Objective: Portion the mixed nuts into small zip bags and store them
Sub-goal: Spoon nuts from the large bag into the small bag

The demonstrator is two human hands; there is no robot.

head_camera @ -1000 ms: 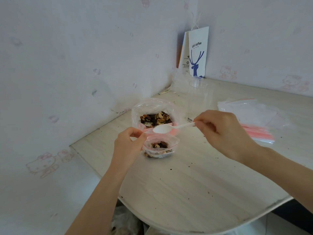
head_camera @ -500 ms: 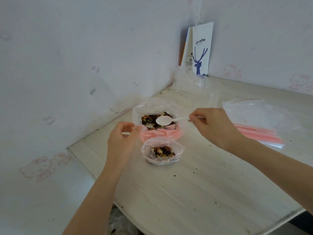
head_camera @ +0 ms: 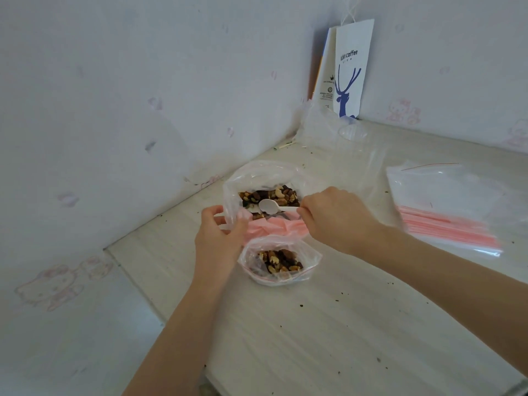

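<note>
A big clear bag of mixed nuts [head_camera: 270, 194] with a pink rolled rim stands open near the wall. My left hand [head_camera: 220, 232] pinches its near left edge. My right hand [head_camera: 334, 218] holds the handle of a white plastic spoon [head_camera: 268, 206], whose empty bowl hovers over the nuts in the big bag. In front of it a small zip bag [head_camera: 278, 261] sits open on the table, partly filled with nuts, touched by neither hand.
A stack of empty zip bags [head_camera: 448, 207] with pink strips lies at the right. A white coffee paper bag [head_camera: 347, 72] leans in the corner, clear plastic wrapping [head_camera: 340, 132] before it. Crumbs dot the pale wooden table [head_camera: 328, 338], whose left edge meets the wall.
My left hand let go of the small zip bag and took the big bag's edge. My right hand carried the spoon from above the small bag back over the big bag.
</note>
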